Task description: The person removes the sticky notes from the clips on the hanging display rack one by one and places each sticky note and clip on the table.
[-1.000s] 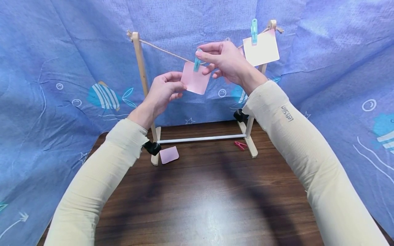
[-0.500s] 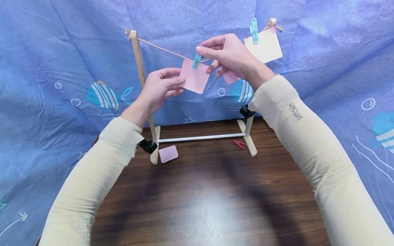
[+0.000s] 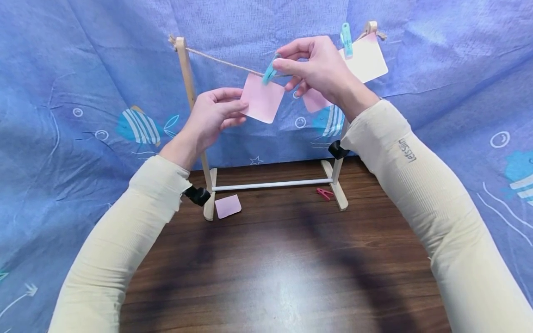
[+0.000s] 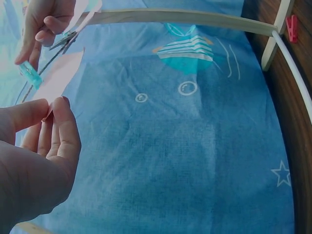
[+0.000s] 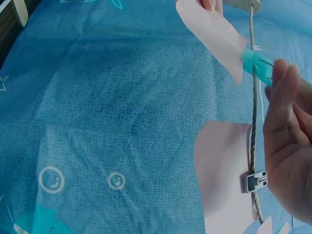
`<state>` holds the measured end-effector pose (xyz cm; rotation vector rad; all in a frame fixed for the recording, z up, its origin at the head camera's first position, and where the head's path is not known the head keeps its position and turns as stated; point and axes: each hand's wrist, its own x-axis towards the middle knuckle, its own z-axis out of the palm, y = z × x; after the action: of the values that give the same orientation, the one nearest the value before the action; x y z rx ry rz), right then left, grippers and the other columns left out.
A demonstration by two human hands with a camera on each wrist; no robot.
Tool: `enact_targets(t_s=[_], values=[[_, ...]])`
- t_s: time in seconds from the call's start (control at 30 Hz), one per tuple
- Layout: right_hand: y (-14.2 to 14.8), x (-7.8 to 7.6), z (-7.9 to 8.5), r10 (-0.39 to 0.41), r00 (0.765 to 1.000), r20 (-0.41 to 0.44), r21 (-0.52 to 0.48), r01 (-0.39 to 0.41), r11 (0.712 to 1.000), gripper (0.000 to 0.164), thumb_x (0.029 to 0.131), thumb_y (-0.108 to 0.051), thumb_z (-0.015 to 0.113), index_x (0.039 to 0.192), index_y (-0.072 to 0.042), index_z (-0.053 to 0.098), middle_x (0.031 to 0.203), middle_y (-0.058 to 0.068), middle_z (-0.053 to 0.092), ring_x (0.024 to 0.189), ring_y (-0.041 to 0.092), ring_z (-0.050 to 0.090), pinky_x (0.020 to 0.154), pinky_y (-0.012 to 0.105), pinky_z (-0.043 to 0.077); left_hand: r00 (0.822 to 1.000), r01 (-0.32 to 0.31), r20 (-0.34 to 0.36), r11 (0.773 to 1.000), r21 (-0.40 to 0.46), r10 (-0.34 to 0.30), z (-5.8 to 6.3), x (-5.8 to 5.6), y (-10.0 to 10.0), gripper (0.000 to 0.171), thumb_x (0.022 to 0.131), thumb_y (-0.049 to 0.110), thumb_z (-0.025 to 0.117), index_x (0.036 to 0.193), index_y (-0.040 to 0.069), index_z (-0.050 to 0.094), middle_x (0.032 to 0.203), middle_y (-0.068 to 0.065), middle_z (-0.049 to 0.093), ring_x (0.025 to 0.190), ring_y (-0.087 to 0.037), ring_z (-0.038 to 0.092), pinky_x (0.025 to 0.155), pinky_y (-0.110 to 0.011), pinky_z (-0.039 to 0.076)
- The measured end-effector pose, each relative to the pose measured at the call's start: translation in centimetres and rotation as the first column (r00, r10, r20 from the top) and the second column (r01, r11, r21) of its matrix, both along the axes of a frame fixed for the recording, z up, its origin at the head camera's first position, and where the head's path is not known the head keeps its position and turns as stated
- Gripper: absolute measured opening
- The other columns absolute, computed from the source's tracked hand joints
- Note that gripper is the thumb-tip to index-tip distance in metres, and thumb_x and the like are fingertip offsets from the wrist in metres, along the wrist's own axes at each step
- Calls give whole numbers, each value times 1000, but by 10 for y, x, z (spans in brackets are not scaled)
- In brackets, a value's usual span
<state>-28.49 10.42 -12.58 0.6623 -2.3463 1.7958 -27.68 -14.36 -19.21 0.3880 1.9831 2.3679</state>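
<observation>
My left hand (image 3: 212,113) pinches the left edge of a square pink paper note (image 3: 262,99) between thumb and fingers. At the note's top edge, a teal clothespin (image 3: 270,69) is pinched by my right hand (image 3: 322,67), which lies to the right of the note. The clothespin tilts and meets the rope (image 3: 220,61) there; in the right wrist view its nose end (image 5: 249,61) overlaps the note's edge. Whether it grips both rope and paper, I cannot tell. The left wrist view shows the note (image 4: 61,75) ahead of my left fingertips.
The rope spans a wooden stand (image 3: 186,69). A grey clip (image 5: 254,182) holds another pink note (image 5: 224,175) on it. At the right end hangs a pale note (image 3: 368,60) under a teal clothespin (image 3: 347,41). A pink note (image 3: 228,206) and red clothespin (image 3: 325,193) lie on the table.
Both hands have risen slightly; the right has also shifted right, the left a little left. The clothespin leans further right. The note stays in my left hand.
</observation>
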Motion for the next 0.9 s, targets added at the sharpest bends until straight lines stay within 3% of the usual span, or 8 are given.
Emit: enact_targets(t_s=[0.17, 0.4, 0.7, 0.9], values=[[5, 0, -5, -3, 994, -106, -131, -11, 991, 33, 88, -17, 81, 117, -3, 72, 109, 12, 68, 61, 22, 69, 50, 27, 57, 1000, -3, 13, 1000, 13, 3, -1, 1, -2, 26, 90, -2, 75, 115, 0, 70, 98, -13, 69, 76, -20, 70, 67, -26, 62], [15, 5, -11, -26, 982, -188, -368, -46, 929, 26, 86, -8, 81, 110, -1, 74, 105, 15, 67, 55, 24, 65, 45, 27, 54, 1000, 1, 22, 1000, 11, -1, -5, 6, -10, 28, 89, -2, 75, 117, 0, 69, 99, -13, 68, 75, -20, 70, 66, -26, 61], [44, 33, -39, 4, 990, -142, -406, -62, 912, 30, 87, -5, 81, 116, -2, 73, 102, 16, 62, 57, 24, 67, 41, 25, 51, 999, 26, 27, 998, -55, -24, -19, 23, -32, 32, 91, 2, 75, 121, -1, 65, 100, -12, 71, 80, -19, 71, 68, -26, 61], [63, 53, -66, 84, 988, -132, -351, -126, 928, 35, 89, 0, 76, 123, 2, 69, 104, 17, 69, 64, 26, 71, 43, 29, 55, 998, 53, 38, 994, -99, -49, -30, 35, -45, 31, 91, 2, 75, 120, -1, 65, 98, -9, 72, 83, -18, 70, 70, -27, 61]])
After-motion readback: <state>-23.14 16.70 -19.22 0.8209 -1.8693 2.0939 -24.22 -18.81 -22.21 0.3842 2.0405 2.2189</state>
